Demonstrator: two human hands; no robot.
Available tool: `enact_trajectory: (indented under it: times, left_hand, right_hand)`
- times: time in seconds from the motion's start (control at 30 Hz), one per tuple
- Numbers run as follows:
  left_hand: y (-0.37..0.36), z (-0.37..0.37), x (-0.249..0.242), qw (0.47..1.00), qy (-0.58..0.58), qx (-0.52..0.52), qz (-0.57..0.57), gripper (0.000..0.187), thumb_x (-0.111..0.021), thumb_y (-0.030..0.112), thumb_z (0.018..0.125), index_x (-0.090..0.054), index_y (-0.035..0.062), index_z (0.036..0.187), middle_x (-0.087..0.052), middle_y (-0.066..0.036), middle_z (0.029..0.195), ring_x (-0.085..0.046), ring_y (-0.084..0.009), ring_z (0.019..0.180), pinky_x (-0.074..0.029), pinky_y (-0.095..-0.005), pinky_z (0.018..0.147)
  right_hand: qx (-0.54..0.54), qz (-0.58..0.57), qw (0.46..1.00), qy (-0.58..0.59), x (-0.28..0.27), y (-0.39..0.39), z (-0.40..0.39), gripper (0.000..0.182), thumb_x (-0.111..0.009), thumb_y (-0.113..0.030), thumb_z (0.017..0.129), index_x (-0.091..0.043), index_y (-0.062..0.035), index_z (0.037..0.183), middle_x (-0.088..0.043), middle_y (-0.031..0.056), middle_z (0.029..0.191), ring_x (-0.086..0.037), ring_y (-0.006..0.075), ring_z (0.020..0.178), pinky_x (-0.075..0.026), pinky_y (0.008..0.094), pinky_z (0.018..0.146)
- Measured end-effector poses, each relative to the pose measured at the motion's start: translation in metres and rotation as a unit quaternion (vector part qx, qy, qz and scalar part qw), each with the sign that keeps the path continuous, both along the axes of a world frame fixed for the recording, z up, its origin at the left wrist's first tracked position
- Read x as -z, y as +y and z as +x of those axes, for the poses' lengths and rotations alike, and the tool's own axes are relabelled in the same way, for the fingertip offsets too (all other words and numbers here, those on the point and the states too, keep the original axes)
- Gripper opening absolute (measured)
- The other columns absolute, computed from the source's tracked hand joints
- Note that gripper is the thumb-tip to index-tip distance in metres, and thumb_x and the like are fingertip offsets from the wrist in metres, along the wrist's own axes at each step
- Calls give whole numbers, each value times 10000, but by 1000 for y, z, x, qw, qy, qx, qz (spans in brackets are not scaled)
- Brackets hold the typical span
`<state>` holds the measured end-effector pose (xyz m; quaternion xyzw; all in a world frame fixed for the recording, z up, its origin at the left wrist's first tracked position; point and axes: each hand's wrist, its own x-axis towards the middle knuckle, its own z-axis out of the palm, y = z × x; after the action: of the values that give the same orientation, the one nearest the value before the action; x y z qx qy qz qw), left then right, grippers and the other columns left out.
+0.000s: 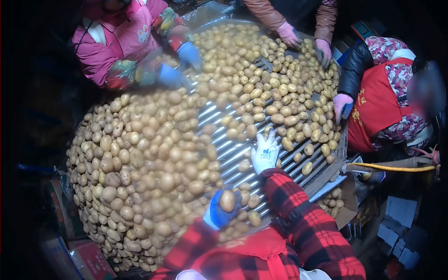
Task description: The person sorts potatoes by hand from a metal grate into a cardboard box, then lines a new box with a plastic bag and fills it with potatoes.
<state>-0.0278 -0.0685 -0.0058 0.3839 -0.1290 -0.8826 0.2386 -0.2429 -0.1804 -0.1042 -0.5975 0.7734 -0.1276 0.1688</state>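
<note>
My left hand (219, 211), in a blue and white glove, is closed round a potato (227, 201) near the lower edge of the sorting table. To its right, my right hand (265, 154) in a white printed glove reaches forward over the metal bars (237, 161), back of the hand up and fingers stretched out. Its fingertips are right at a potato (268, 130) along the edge of the spread potatoes. A few loose potatoes (254, 201) lie on the bars beside my left hand.
A large potato heap (121, 172) fills the table's left side. Across from me, a person in pink (140, 42) and another in brown sleeves (266, 14) work with gloved hands; a person in a red apron (373, 105) stands right. Below right is a cardboard box (346, 203) beside potatoes.
</note>
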Motion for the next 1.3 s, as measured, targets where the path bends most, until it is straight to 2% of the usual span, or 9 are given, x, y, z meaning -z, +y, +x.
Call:
enact_trajectory:
  times: [0.13, 0.3, 0.43, 0.63, 0.67, 0.9, 0.97, 1.13, 1.3]
  left_hand:
    - [21, 6, 48, 993, -63, 56, -85, 547, -635, 406, 983, -478, 111, 1416, -576, -141, 1305, -667, -334, 970, -584, -431, 710]
    - [16, -27, -11, 992, -121, 40, -4, 473, -525, 512, 1010, -540, 194, 1359, -692, -130, 1223, -684, -309, 651, -521, -415, 446]
    - [16, -26, 0, 991, -94, 20, -92, 497, -507, 509, 1023, -519, 185, 1399, -667, -125, 1263, -671, -296, 798, -541, -418, 586]
    - [41, -41, 12, 993, -9, -7, -121, 534, -479, 504, 1042, -488, 171, 1459, -631, -118, 1322, -651, -277, 1019, -571, -424, 797]
    - [46, -45, 16, 994, 25, -8, -107, 540, -474, 503, 1045, -483, 169, 1470, -625, -116, 1331, -648, -273, 1056, -576, -424, 832]
    - [77, -74, 51, 974, 106, 77, 184, 372, -526, 473, 1043, -612, 199, 1279, -678, -33, 1114, -635, -228, 908, -531, -339, 689]
    - [89, -86, 51, 955, 107, 155, 227, 363, -551, 455, 1034, -611, 166, 1244, -649, -46, 1071, -614, -224, 911, -531, -332, 709]
    - [122, -106, 50, 917, 141, 288, 238, 352, -529, 453, 1037, -592, 136, 1177, -592, -76, 1066, -579, -236, 913, -514, -351, 743]
    - [133, -119, 21, 933, 89, 261, 233, 375, -506, 443, 1044, -575, 124, 1230, -582, -62, 1133, -574, -234, 954, -516, -350, 754]
  right_hand:
    - [23, -89, 953, -288, 7, 27, -13, 492, -691, -49, 819, -654, -125, 1304, -452, 163, 1541, -526, 361, 1327, -455, 430, 1102]
    - [47, 53, 412, -908, -69, 81, -51, 621, -664, -95, 932, -447, -75, 1513, -607, 120, 1359, -615, 187, 1179, -536, 336, 980]
    - [-27, -5, 711, -702, -89, 135, -61, 427, -579, -140, 1063, -492, -54, 1473, -603, 36, 1335, -565, 118, 1218, -477, 288, 1040]
    - [42, 9, 670, -741, -123, 227, -66, 352, -612, -250, 1061, -598, -36, 1340, -685, 65, 1150, -655, 129, 1011, -546, 287, 877]
    - [118, 87, 510, -847, -86, 244, -66, 365, -608, -251, 1052, -600, -23, 1338, -699, 90, 1129, -680, 192, 1032, -553, 320, 933]
    - [30, -37, 635, -771, -96, 383, -72, 490, -635, -287, 1006, -560, -2, 1397, -661, 106, 1298, -630, 231, 1192, -529, 349, 967]
    - [208, -45, 477, -853, -115, 437, -97, 608, -687, -367, 965, -534, -4, 1429, -652, 136, 1327, -653, 249, 1153, -561, 344, 928]
    - [319, -132, 811, -472, -153, 606, -156, 530, -687, -291, 993, -524, -51, 1436, -646, 164, 1331, -688, 272, 1098, -592, 363, 873]
    - [429, -320, 496, -684, -101, 668, -145, 582, -687, -266, 988, -480, -65, 1493, -593, 144, 1432, -641, 304, 1221, -591, 389, 879]
